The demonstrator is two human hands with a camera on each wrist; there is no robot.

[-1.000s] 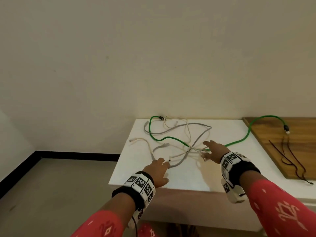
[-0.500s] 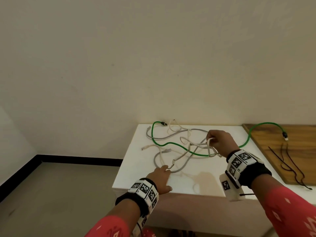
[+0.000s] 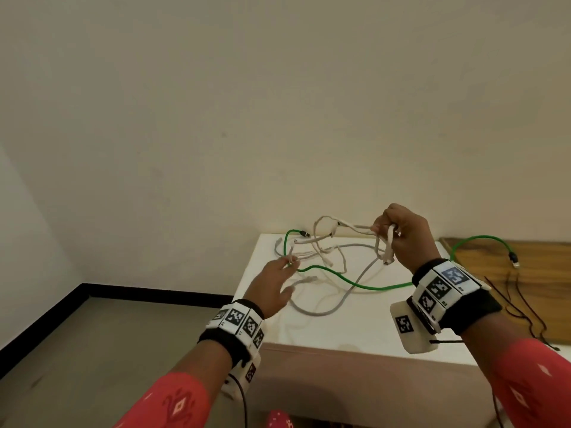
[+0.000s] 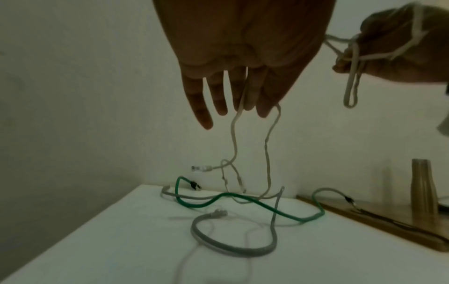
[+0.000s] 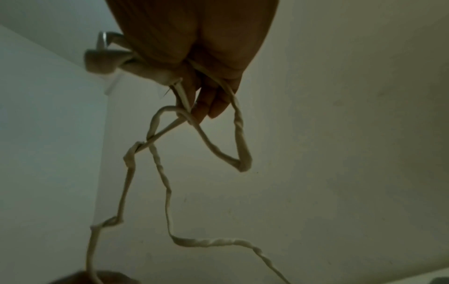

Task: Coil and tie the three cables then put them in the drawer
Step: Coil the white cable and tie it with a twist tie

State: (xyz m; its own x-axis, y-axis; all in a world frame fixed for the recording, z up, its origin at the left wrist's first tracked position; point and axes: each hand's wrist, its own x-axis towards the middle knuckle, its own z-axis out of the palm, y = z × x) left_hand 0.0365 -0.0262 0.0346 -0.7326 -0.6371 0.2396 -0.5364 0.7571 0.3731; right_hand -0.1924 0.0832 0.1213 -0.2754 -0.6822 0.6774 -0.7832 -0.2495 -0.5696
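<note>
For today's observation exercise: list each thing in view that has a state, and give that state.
white cable: lifted, uncoiled, tangled
green cable: loose on the table
grey cable: loose on the table
right hand: grips white cable loops
left hand: fingers straight, white cable running between them

White cable (image 3: 346, 225) lifted; green cable (image 3: 333, 274), grey cable (image 3: 346, 299) lie tangled.

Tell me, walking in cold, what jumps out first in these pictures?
Probably the right hand, raised above the white table with loops of a cream cable bunched in its grip. Next, the left hand, fingers spread, with the cream cable's strands running past its fingertips. Under both, a bright green cable snakes over a grey cable on the tabletop.
</note>
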